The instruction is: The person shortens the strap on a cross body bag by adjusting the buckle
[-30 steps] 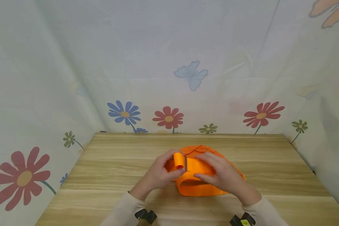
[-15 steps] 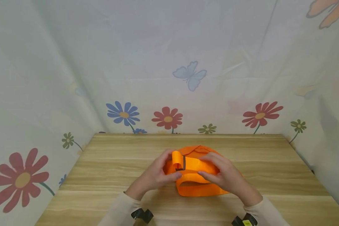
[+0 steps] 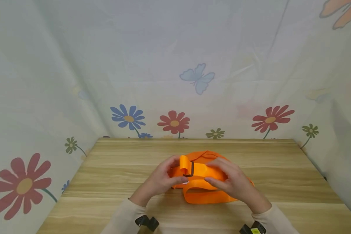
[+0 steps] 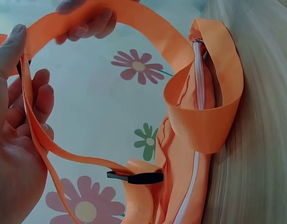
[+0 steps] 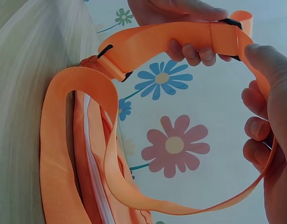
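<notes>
An orange fabric bag [image 3: 199,156] with a white zipper [image 4: 198,74] lies on the table, its wide orange strap [image 3: 201,169] lifted above it. My left hand [image 3: 159,180] pinches the strap beside a dark slider buckle [image 3: 192,169], from which a short strap loop [image 3: 184,164] stands up. Further right along the same strap, my right hand [image 3: 234,178] holds it between thumb and fingers. Lower in the left wrist view, a second black buckle [image 4: 146,178] sits on the strap near the bag. The palms partly hide the strap.
The wood-grain table [image 3: 128,162] extends around the bag on all sides. Behind it hangs a pale curtain [image 3: 152,65] printed with flowers and a butterfly. A slack strap loop [image 3: 207,197] rests at the bag's near side.
Both hands have shifted slightly: the left thumb has drawn back left from the buckle, and the right hand has moved a little right along the strap. The bag has stayed put.
</notes>
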`<action>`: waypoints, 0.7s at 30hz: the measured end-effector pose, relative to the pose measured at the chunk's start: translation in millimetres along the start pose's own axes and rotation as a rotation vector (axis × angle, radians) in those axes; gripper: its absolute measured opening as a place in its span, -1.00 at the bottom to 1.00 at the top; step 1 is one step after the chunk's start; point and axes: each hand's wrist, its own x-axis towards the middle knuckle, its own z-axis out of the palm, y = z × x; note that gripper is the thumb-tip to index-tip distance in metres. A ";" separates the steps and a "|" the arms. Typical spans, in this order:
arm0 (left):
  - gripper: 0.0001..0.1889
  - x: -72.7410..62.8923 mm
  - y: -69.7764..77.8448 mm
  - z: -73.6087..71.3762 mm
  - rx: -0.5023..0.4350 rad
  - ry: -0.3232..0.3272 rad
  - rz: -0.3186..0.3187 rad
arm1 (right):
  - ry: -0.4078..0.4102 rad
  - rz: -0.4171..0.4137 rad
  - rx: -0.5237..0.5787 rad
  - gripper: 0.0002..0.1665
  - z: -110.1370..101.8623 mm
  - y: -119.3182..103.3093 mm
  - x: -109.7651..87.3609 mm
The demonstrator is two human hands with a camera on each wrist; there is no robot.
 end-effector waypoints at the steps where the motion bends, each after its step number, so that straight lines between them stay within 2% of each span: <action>1: -0.39 0.4 -0.1 0.7 0.000 -0.003 -0.004 | -0.004 0.004 0.001 -0.53 0.7 -0.2 0.2; 6: -0.41 2.6 -0.9 4.5 0.000 -0.013 -0.011 | -0.025 0.018 -0.005 -0.55 4.0 -1.4 1.5; 12: -0.42 6.2 -0.4 8.9 0.015 -0.014 0.018 | 0.001 -0.036 -0.055 -0.51 5.8 -1.3 3.7; 16: -0.44 7.4 0.4 10.7 0.054 -0.005 0.054 | 0.015 -0.050 -0.083 -0.45 8.0 -2.0 5.1; 21: -0.45 9.9 2.1 12.6 0.105 -0.014 0.144 | 0.027 -0.066 -0.084 -0.37 11.4 -2.4 5.8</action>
